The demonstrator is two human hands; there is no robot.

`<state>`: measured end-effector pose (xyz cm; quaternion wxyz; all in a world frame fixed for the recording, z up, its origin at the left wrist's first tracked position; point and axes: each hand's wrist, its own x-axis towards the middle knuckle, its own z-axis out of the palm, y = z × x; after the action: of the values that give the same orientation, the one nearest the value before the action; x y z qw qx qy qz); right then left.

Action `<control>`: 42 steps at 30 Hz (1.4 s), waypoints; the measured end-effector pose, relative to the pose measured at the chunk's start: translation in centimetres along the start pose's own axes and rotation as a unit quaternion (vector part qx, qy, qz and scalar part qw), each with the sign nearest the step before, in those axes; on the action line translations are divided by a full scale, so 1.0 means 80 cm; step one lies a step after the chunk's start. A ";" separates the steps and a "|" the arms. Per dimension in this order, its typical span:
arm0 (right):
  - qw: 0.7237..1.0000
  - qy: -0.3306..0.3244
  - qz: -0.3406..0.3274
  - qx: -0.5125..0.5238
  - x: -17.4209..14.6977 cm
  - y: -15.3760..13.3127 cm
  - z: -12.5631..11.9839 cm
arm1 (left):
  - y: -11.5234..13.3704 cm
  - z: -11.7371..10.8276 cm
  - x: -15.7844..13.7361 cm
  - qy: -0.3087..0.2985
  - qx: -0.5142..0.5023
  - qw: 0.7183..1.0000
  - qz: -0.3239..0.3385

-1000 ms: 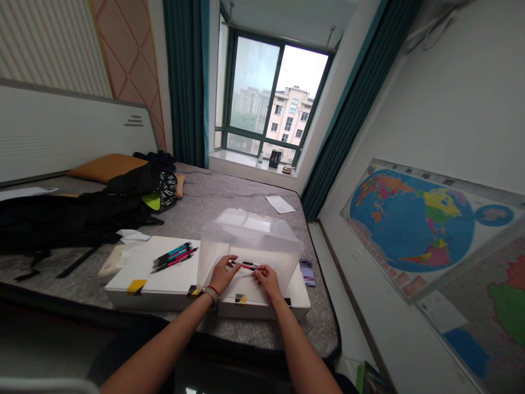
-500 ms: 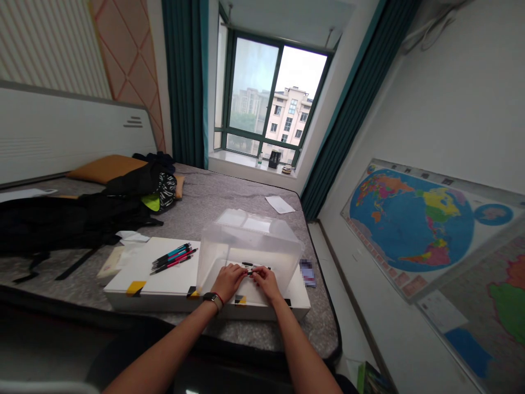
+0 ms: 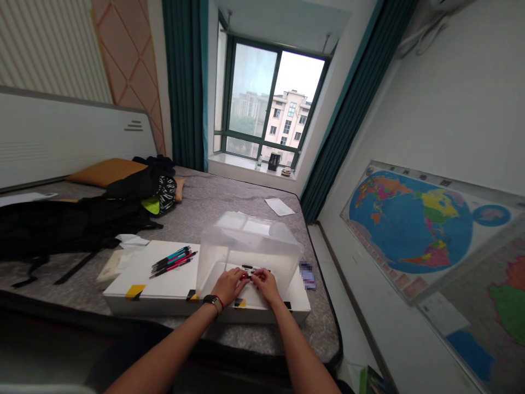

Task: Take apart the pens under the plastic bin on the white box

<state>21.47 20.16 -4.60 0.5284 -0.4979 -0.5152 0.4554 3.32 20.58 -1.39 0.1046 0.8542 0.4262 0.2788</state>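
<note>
My left hand (image 3: 230, 284) and my right hand (image 3: 264, 285) meet inside the open clear plastic bin (image 3: 258, 241), which lies on its side with its mouth towards me. Fingertips of both hands pinch a small red and black pen piece (image 3: 246, 277); much of it is hidden by the fingers. Just beyond them, a black pen part (image 3: 248, 267) and other small pieces lie in the bin. To the left, a bunch of red, blue and black pens (image 3: 173, 260) rests on the flat white box (image 3: 153, 284), which also carries the bin.
The white box lies near the edge of a grey mattress (image 3: 324, 328). A phone-like item (image 3: 307, 276), blurred, is right of the bin. Tissues (image 3: 131, 241) and a black backpack (image 3: 74, 224) lie to the left. A white paper (image 3: 279, 207) is further back.
Both hands stay in the bin with the piece between them, moved only slightly. A little more red shows at the left fingertips. The view has shifted slightly.
</note>
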 end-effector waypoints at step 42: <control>1.000 -0.011 0.008 0.011 -0.001 -0.001 -0.001 | 0.007 -0.006 -0.001 -0.020 -0.009 0.999 -0.041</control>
<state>21.53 20.07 -4.49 0.5240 -0.4915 -0.5121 0.4707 3.37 20.16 -0.80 0.1316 0.8404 0.4563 0.2610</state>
